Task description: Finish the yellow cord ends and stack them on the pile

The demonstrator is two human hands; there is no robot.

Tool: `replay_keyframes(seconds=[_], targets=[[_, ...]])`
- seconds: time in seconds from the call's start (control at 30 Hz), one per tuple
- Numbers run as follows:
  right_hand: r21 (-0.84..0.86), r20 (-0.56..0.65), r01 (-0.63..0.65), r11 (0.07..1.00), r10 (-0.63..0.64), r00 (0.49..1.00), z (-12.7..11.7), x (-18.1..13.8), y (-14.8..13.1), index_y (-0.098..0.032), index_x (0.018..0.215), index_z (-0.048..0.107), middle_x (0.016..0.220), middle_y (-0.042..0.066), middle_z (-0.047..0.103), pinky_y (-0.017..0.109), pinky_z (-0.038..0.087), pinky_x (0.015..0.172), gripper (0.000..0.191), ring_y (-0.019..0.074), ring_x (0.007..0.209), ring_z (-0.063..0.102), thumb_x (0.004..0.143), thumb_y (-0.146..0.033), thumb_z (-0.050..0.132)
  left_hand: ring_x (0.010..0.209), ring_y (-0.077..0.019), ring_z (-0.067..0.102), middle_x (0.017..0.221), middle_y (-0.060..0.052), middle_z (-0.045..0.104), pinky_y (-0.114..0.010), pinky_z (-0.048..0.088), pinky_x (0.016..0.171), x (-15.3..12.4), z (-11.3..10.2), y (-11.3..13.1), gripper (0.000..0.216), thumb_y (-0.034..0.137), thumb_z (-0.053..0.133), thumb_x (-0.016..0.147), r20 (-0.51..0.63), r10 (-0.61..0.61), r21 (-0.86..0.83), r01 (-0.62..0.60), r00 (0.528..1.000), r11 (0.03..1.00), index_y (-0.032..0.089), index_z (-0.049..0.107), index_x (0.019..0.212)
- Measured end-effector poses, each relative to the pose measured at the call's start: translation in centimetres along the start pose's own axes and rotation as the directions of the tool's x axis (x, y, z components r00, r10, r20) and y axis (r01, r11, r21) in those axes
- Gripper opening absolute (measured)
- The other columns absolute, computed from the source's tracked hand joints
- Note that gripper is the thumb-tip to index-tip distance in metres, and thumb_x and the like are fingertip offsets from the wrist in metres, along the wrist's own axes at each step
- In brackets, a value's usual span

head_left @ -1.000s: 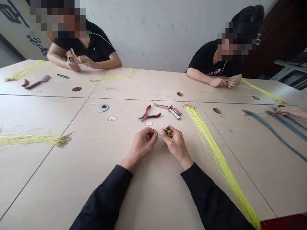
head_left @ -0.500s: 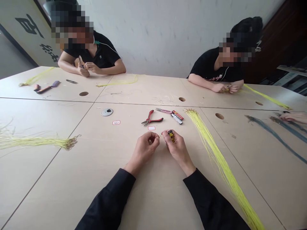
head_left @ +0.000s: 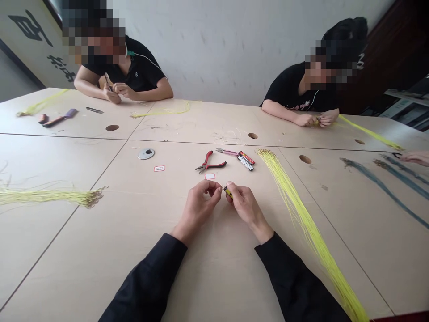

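Note:
My right hand is closed around a small yellow and black lighter, thumb on top, its end pointing at my left fingertips. My left hand pinches what looks like the tip of a thin cord between thumb and forefinger; the tip is tiny and mostly hidden. A faint strand runs across the table toward this hand from the left. Just beyond my hands lie red-handled pliers, spread apart, and a white label. To my right stretches a long bundle of yellow cords with metal ends.
Another yellow cord bundle lies at left. Pink-handled snips and two small boxes sit beyond the pliers. A grey disc rests left of them. Two people work opposite; a person's hand is at right by blue-grey cords.
My right hand has turned the lighter from upright to pointing left, bringing its end close to my left fingertips. My left hand keeps its pinch. The view has shifted slightly.

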State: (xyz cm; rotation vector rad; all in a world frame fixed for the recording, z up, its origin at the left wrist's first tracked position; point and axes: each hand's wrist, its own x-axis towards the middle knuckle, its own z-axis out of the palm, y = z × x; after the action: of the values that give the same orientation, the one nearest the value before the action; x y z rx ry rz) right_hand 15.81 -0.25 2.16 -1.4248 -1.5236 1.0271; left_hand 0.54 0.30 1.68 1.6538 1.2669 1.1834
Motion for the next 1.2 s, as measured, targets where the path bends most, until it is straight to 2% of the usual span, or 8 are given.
replay_keyframes(seconds=[0.3, 0.5, 0.7, 0.8, 0.93, 1.03, 1.2], targets=[[0.035, 0.007, -0.025, 0.999, 0.025, 1.000, -0.02, 0.00, -0.17, -0.021, 0.053, 0.036, 0.049, -0.004, 0.032, 0.029, 0.025, 0.054, 0.049, 0.0110, 0.049, 0.032, 0.095, -0.046, 0.042, 0.073, -0.0149, 0.056, 0.080, -0.001, 0.067, -0.028, 0.044, 0.071, -0.11, -0.01, -0.08, 0.014, 0.028, 0.057, 0.089, 0.035, 0.058, 0.031, -0.059, 0.998, 0.998, 0.020, 0.064, 0.079], [0.005, 0.008, -0.005, 1.000, 0.005, 1.000, 0.08, 0.02, 0.03, -0.021, 0.054, 0.039, 0.051, -0.004, 0.037, 0.029, 0.027, 0.054, 0.045, 0.0112, 0.051, 0.035, 0.093, -0.043, 0.044, 0.075, -0.0149, 0.056, 0.081, -0.001, 0.068, -0.028, 0.045, 0.072, -0.08, -0.05, 0.06, 0.012, 0.026, 0.058, 0.088, 0.043, 0.057, 0.032, -0.059, 0.997, 0.998, 0.019, 0.065, 0.081], [0.140, -0.055, -0.040, 0.989, 0.048, 0.997, 0.22, -0.05, 0.26, -0.020, 0.056, 0.042, 0.052, -0.003, 0.038, 0.028, 0.027, 0.051, 0.051, 0.0112, 0.049, 0.034, 0.096, -0.052, 0.039, 0.069, -0.0128, 0.053, 0.073, 0.001, 0.062, -0.027, 0.044, 0.070, -0.07, -0.05, 0.25, 0.006, 0.019, 0.058, 0.081, 0.000, 0.064, 0.034, -0.064, 0.998, 0.997, 0.019, 0.060, 0.075], [0.145, -0.067, 0.005, 0.989, 0.005, 0.998, 0.17, -0.19, 0.01, -0.020, 0.064, 0.047, 0.058, -0.004, 0.040, 0.026, 0.028, 0.051, 0.047, 0.0111, 0.052, 0.033, 0.095, -0.055, 0.043, 0.067, -0.0119, 0.051, 0.071, 0.002, 0.060, -0.026, 0.044, 0.068, -0.06, -0.05, 0.23, 0.006, 0.016, 0.057, 0.077, -0.016, 0.066, 0.030, -0.066, 0.998, 0.997, 0.019, 0.059, 0.072], [0.093, -0.075, 0.092, 0.991, -0.085, 0.994, 0.18, -0.45, -0.45, -0.020, 0.074, 0.052, 0.063, -0.005, 0.042, 0.024, 0.032, 0.054, 0.033, 0.0113, 0.058, 0.037, 0.089, -0.048, 0.060, 0.067, -0.0115, 0.050, 0.068, 0.003, 0.059, -0.024, 0.043, 0.066, 0.00, -0.04, 0.29, 0.006, 0.015, 0.058, 0.075, -0.017, 0.054, 0.035, -0.053, 0.998, 0.998, 0.018, 0.058, 0.069], [0.111, -0.048, 0.106, 0.988, -0.101, 0.994, 0.24, -0.65, -0.55, -0.019, 0.080, 0.058, 0.066, -0.004, 0.048, 0.024, 0.034, 0.055, 0.027, 0.0114, 0.059, 0.040, 0.089, -0.044, 0.062, 0.066, -0.0114, 0.050, 0.067, 0.003, 0.058, -0.024, 0.042, 0.065, 0.06, -0.03, 0.38, 0.006, 0.017, 0.059, 0.074, -0.008, 0.038, 0.040, -0.038, 0.999, 0.998, 0.018, 0.058, 0.068], [0.122, -0.040, 0.121, 0.985, -0.117, 0.992, 0.24, -0.81, -0.47, -0.018, 0.078, 0.059, 0.064, -0.004, 0.048, 0.024, 0.034, 0.053, 0.027, 0.0113, 0.058, 0.040, 0.090, -0.043, 0.062, 0.064, -0.0110, 0.050, 0.065, 0.003, 0.058, -0.024, 0.041, 0.063, 0.09, -0.06, 0.31, 0.007, 0.019, 0.060, 0.075, 0.003, 0.011, 0.065, -0.011, 1.000, 0.998, 0.018, 0.058, 0.068]])
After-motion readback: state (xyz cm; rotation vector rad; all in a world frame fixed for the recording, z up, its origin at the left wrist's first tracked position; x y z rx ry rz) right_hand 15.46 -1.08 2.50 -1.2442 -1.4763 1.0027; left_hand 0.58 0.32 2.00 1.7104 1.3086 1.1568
